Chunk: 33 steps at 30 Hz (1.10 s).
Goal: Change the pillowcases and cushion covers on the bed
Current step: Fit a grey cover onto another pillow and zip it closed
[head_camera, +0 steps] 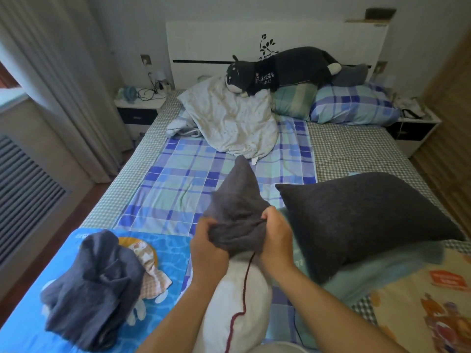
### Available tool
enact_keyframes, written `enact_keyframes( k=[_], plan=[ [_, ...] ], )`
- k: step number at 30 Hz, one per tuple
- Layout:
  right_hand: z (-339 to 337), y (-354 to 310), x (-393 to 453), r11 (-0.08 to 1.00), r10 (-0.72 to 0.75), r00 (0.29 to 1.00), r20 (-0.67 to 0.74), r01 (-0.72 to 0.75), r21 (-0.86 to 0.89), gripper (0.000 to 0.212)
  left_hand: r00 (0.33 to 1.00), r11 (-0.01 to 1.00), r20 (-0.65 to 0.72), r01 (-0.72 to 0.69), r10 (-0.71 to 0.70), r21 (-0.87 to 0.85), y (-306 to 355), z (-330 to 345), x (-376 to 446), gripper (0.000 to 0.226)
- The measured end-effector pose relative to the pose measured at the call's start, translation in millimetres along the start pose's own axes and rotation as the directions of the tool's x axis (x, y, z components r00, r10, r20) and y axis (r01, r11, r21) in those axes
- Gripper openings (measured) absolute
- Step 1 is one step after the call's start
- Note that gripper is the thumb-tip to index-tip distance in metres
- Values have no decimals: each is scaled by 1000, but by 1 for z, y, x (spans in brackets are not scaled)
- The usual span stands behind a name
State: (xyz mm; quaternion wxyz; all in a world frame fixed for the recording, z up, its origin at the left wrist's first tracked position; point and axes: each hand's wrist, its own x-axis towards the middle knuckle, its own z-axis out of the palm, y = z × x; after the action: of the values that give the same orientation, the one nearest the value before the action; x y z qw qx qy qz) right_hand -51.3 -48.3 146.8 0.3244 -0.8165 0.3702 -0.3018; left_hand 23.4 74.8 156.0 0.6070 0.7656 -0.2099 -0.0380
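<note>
Cushion cover (237,200), dark grey felt-like cloth, bunched over white insert (237,301); left grip (207,247) and right grip (276,238) clench it.

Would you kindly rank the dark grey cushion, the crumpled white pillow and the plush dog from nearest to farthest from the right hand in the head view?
From the right hand:
1. Dark grey cushion, just to its right.
2. Crumpled white pillow, mid-bed ahead.
3. Plush dog, at the headboard.
</note>
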Motion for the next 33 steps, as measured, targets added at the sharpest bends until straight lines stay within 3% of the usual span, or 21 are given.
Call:
enact_keyframes(
  k=[4,6,8,10,12,13,15,17,18,19,22,24,27,28,29,33],
  plan=[
    [3,2,-4,989,116,989,-92,-107,106,14,986,969,167,-53,12,242,-20,-8,0,47],
    [3,0,-7,968,164,981,-101,-141,207,24,976,941,214,-48,-26,334,-22,-10,4,41],
    [3,3,-9,979,102,990,-94,-83,187,33,963,897,259,-53,-69,439,-18,-9,3,34],
    [5,4,-14,993,-51,996,-70,59,107,26,968,836,250,-106,-39,539,-14,-4,5,26],
    [11,8,-21,972,-235,972,-22,235,-12,11,991,854,131,-64,-5,516,-5,2,12,13],
    [12,9,-25,947,-313,950,10,312,-78,11,998,906,68,-24,-6,422,1,6,14,5],
    [11,16,-27,915,-384,923,39,385,-123,20,999,985,38,11,-18,170,8,11,10,9],
    [-1,14,-20,958,-281,959,-42,278,-65,27,985,983,110,-147,135,109,16,9,-1,19],
    [-7,11,-15,986,-165,981,-100,164,-21,25,959,952,145,-266,245,153,6,12,-4,33],
    [-13,5,-11,997,-53,990,-131,61,53,20,941,940,211,-300,264,161,-3,13,-6,39],
    [-12,-10,-9,990,-67,983,-171,87,109,10,926,910,357,-250,125,330,-4,18,-4,29],
    [-7,-12,-17,968,-242,964,-109,247,33,13,964,861,265,-124,-12,493,7,17,2,26],
    [5,-8,-21,874,-481,877,-1,479,-74,17,996,945,89,-34,5,326,16,12,9,9],
    [7,-7,-21,870,-487,873,21,487,-72,20,998,960,53,-42,29,278,21,10,10,3],
    [8,-7,-20,874,-482,876,29,483,-58,22,999,974,21,-30,26,226,18,12,12,15],
    [6,3,-26,903,-429,900,73,430,-8,20,999,993,35,-31,27,116,21,16,2,17]
  ],
)
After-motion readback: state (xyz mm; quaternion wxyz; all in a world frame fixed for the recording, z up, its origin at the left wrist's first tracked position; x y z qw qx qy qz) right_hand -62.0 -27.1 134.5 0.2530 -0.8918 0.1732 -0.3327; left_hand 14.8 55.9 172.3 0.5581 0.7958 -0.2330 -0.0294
